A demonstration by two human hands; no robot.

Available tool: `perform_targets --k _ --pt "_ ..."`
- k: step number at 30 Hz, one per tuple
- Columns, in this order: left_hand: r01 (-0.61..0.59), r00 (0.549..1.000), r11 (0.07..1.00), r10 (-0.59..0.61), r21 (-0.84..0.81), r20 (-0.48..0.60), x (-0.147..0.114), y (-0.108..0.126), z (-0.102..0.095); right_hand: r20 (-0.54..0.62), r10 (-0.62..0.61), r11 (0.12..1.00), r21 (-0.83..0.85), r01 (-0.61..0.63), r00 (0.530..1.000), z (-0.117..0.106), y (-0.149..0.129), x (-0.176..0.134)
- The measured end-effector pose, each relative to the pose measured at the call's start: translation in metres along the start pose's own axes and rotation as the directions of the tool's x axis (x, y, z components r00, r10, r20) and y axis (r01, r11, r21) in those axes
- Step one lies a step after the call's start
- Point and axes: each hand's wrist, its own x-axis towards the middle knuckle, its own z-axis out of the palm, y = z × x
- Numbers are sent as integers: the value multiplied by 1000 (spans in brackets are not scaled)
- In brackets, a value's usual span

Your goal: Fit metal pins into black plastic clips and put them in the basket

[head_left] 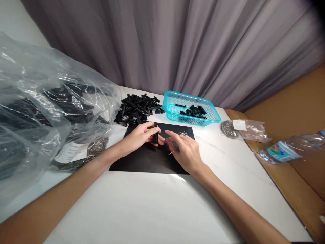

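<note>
My left hand (pixel 146 134) is closed around a small black plastic part (pixel 156 133), held upright over the black mat (pixel 147 162). Just to its right, my right hand (pixel 186 149) has its thumb and index finger bent toward the part. A thin metal pin (pixel 173 151) sticks out from under the right fingers, pinched in that hand. Something tiny and pale shows at the right fingertips, too small to name. Beyond the right hand, a little heap of small metal pieces (pixel 183 133) lies on the mat.
Black plastic parts (pixel 138 106) are piled behind the mat. A turquoise basket (pixel 217 117) holds several more. At left stand a large clear plastic bag (pixel 83 74) and a bag of metal pieces (pixel 95 150). A smaller bag (pixel 230 128) and a bottle (pixel 281 151) lie at right.
</note>
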Motion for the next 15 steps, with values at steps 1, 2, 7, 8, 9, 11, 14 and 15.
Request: perform_targets --k 1,2,7,8,9,11,14,15 --pt "3 1000 1000 -3 3 0 0 0 0 12 -6 1000 -14 6 1000 0 0 0" --pt "6 1000 1000 -6 6 1 0 0 0 22 -6 1000 -21 7 1000 1 0 0" --pt "-9 1000 1000 8 22 19 1 -1 2 50 28 999 -16 -28 998 2 0 0" --pt "-22 1000 999 22 31 20 1 -1 2 54 31 999 -23 -30 998 2 0 -1" --pt "-36 999 999 35 41 19 1 -1 2 58 31 999 -35 -29 998 2 -1 -1" --pt "-56 998 997 55 56 17 1 -2 3 70 26 998 -61 -21 997 3 -2 -2" --pt "-58 998 996 57 68 19 1 -3 3 95 16 998 -69 -10 995 4 -3 -3" --pt "-57 998 996 55 70 19 1 -3 2 101 14 998 -64 -7 995 4 -3 -3"
